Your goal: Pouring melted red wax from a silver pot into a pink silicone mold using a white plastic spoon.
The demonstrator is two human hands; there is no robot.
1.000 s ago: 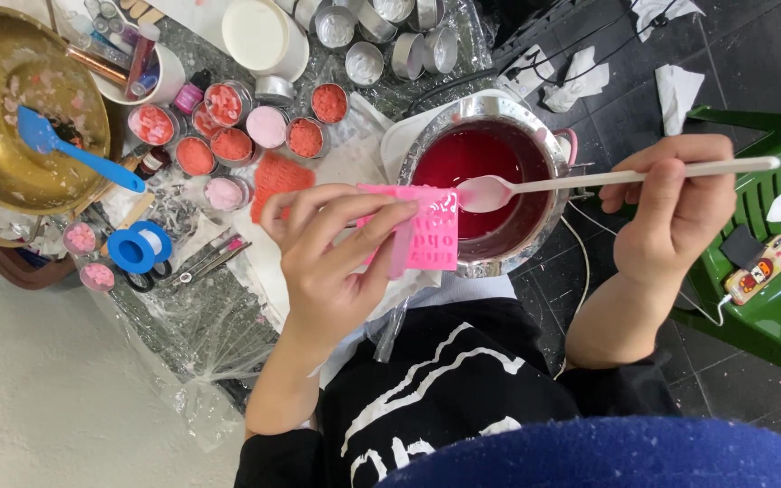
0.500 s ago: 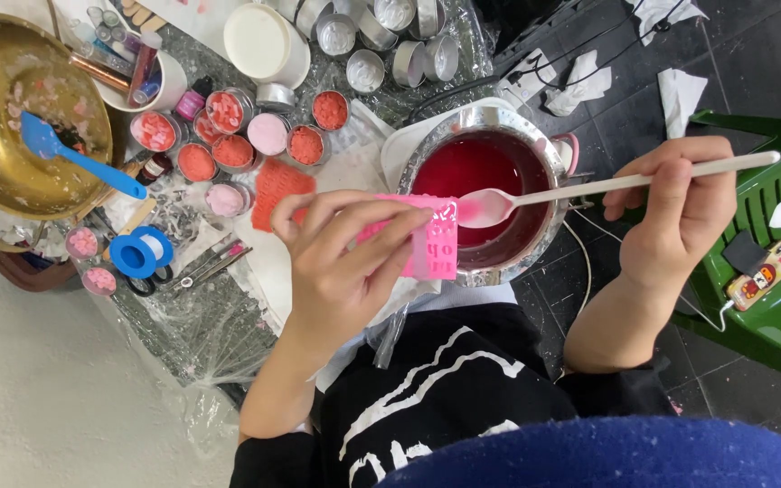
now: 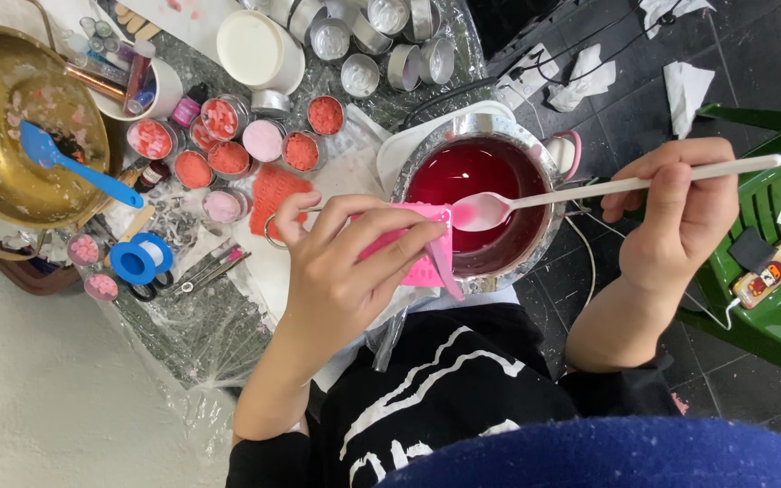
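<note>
Right now I am holding a pink mould (image 3: pixel 413 248) in my left hand (image 3: pixel 341 271), fingers wrapped over its top and thumb tucked under, so the grasp is firm. The mould is sitting at the near rim of the pot (image 3: pixel 535 258), at about 7 o'clock on it, tilted slightly, and part of it is hidden beneath my fingers. My right hand (image 3: pixel 680 212) is pinching the long white handle of a spoon (image 3: pixel 589 192) between thumb and curled fingers, well out at 3 o'clock from the pot. The spoon's bowl is hanging over the red liquid (image 3: pixel 472 176), just beside the mould's upper right corner; whether it is touching the mould I cannot tell. A pinkish film is showing in the bowl.

At 10 o'clock from my left hand, small round tins (image 3: pixel 228 158) filled with red and pink material are clustering on a plastic-covered table (image 3: pixel 201 325). Further out at 9 o'clock a brass bowl (image 3: pixel 2 117) is holding a blue spatula (image 3: pixel 74 167). A blue tape roll (image 3: pixel 140 258) is lying just below that bowl. Empty silver tins (image 3: pixel 381 41) are standing at 12 o'clock, beside a white cup (image 3: pixel 259 50). At 3 o'clock, beyond my right hand, a green chair (image 3: pixel 770 298) is standing on the dark floor.
</note>
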